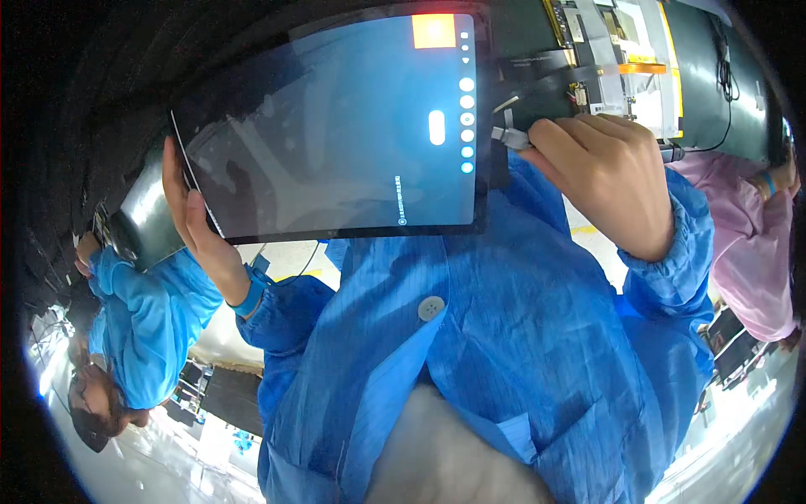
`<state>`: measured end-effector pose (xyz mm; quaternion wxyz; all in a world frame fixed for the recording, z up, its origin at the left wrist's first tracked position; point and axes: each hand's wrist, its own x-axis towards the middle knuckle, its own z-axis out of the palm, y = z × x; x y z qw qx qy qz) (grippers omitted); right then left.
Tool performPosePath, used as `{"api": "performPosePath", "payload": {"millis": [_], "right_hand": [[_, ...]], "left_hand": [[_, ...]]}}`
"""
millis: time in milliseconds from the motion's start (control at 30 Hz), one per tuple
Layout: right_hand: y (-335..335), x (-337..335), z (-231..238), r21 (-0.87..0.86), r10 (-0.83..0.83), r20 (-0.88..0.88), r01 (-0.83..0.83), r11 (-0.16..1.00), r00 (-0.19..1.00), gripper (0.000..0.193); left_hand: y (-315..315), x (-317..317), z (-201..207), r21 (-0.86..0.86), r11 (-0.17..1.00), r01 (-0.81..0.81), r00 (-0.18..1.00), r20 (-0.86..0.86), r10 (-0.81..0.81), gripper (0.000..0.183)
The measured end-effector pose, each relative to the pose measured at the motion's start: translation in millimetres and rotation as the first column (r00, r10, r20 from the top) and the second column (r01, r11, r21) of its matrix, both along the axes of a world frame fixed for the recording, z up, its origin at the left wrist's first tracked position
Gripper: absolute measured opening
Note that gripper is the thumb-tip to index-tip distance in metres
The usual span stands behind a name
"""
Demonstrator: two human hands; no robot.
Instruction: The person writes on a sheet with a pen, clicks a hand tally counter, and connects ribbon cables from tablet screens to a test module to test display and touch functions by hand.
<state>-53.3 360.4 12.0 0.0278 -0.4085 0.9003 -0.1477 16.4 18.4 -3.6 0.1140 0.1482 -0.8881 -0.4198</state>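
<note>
Tablet [336,134] is filling the upper left to centre of the frame, screen facing the camera and glowing along its right side. Left hand [206,231] is gripping its left edge low down, fingers curling round the rim; can't tell how firmly. Right hand [603,168], right of centre, is pinching the pale plug [510,138] between thumb and index finger, other fingers folding in. Plug tip is pointing at the tablet's right edge, sitting right by it; can't tell if it's touching or seated. My read: the step in hand is working the connector at that edge. Doing it well means the left hand is bracing the tablet so it isn't twisting, while the right is holding the plug body, not the cord, and moving it straight along its own axis. If it's binding, check alignment; don't be forcing or rocking it. Also watch the circuit boards [623,46], upper right: they're lying near the right hand, so knuckles and cable should be staying clear of them.
</note>
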Motion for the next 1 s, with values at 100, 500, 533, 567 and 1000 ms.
{"api": "performPosePath", "payload": {"millis": [100, 500, 533, 567, 1000], "right_hand": [[2.1, -4.4, 0.5, -0.003, 0.019, 0.022, -0.019, 1.0, 1.0, 0.018], [6.4, -28.4, 2.8, 0.054, 0.229, 0.015, -0.229, 0.972, 0.973, 0.01], [6.8, -28.5, 3.8, 0.057, 0.242, 0.019, -0.242, 0.968, 0.97, 0.009], [7.5, -28.2, 3.8, 0.061, 0.256, 0.02, -0.256, 0.965, 0.967, 0.009], [4.3, -31.8, -1.8, 0.109, 0.371, -0.039, -0.365, 0.925, 0.928, 0.016]], "left_hand": [[-4.0, -1.6, -5.2, 0.009, 0.999, 0.045, 0.999, -0.013, -0.045, 0.062], [-5.6, 0.1, -6.9, 0.212, 0.974, 0.079, 0.996, -0.052, -0.069, 0.072], [-4.8, 0.8, -5.4, 0.25, 0.963, 0.104, 0.994, -0.042, -0.096, 0.074], [-2.3, 0.1, -3.8, 0.251, 0.963, 0.096, 0.995, -0.062, -0.083, 0.074], [-8.6, 3.9, 4.9, 0.259, 0.958, 0.124, 0.992, -0.051, -0.115, 0.086]]}}
